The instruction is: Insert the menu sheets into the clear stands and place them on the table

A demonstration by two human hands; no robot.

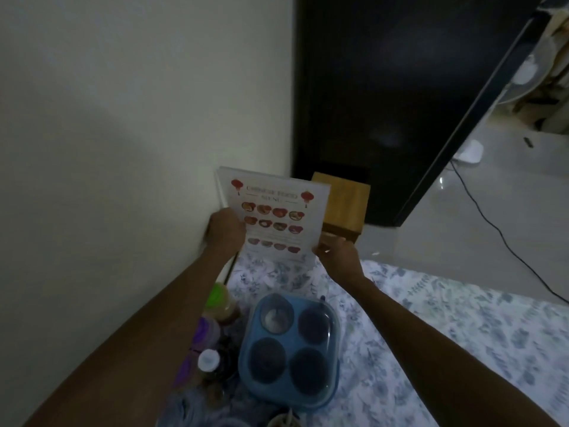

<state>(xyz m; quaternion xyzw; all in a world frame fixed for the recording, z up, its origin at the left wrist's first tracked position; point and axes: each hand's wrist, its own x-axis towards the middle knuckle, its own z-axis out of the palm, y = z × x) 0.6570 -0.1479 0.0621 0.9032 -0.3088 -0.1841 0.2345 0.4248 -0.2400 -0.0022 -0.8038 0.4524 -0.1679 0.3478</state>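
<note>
blue container [289, 346] | jars [212, 331] left | hands' grip: menu stand [272, 215] | wooden box [345, 208] behind

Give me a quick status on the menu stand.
Both hands on menu stand: left hand at its left edge, right hand at lower right. Upright at table's far end. Blue container sits nearer.

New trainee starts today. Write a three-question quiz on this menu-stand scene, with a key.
1. True or false: both hands grip the menu stand.
2. Which hand is at the stand's lower corner, in front of the wooden box? A) left hand B) right hand
3. Fill in: the blue container on the floral tablecloth has ____ round compartments.

Key:
1. True: the left hand is on its left edge, the right hand at its lower right corner.
2. B
3. four
</note>
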